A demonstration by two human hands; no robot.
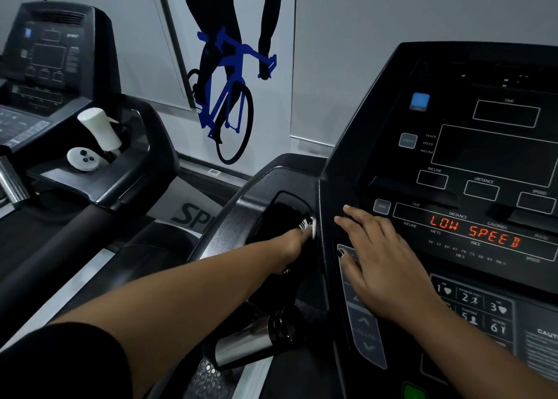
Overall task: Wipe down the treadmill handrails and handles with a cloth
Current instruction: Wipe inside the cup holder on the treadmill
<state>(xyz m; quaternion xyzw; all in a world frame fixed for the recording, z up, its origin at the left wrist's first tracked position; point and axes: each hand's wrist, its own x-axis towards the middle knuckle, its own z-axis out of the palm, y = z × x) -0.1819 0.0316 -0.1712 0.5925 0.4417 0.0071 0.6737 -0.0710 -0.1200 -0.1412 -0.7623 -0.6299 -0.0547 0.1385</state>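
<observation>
While the left hand (pixel 293 243) reaches into the cup pocket (pixel 280 201) beside the console (pixel 489 154), the cloth (pixel 307 225) sits at its fingertips, against the console's side wall. Cloth: dark, mostly lost in shadow, with a white edge carrying black stripes. Left fingers hidden, so cannot tell whether they pinch or press. Right hand (pixel 383 265) lies flat on the console's left edge, fingers straight and slightly spread. Metal-sleeved handle (pixel 244 345) lies under the left forearm.

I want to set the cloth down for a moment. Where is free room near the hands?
Free: the flat ledge of the neighbouring treadmill, in front of the white controller; the sloping shoulder left of the pocket. Crowded: the pocket, filled by the left hand and cloth; the cup holder with the spray bottle; the console edge under the right hand.
</observation>
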